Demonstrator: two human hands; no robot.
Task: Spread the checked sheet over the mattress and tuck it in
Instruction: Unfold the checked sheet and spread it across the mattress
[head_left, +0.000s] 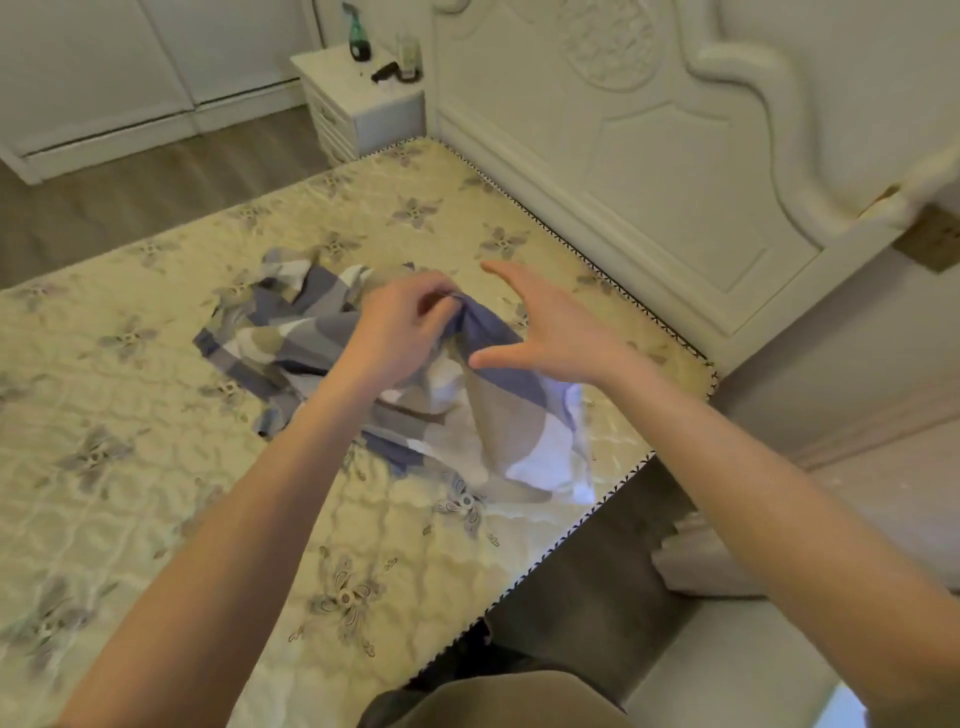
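Observation:
The checked sheet (291, 332), in blue, grey, beige and white squares, lies bunched in a heap on the bare quilted mattress (130, 467), near its head end. My left hand (400, 327) pinches a raised blue fold of the sheet between thumb and fingers, lifting it off the heap. Just right of that fold my right hand (540, 332) hovers with fingers and thumb spread, holding nothing. A white-and-beige part of the sheet hangs below my hands toward the mattress's near right edge.
A carved white headboard (675, 156) stands along the mattress's right side. A white nightstand (358, 104) with a spray bottle and a glass stands at the far corner. Wooden floor and white cupboard doors lie beyond. My legs touch the mattress's near edge.

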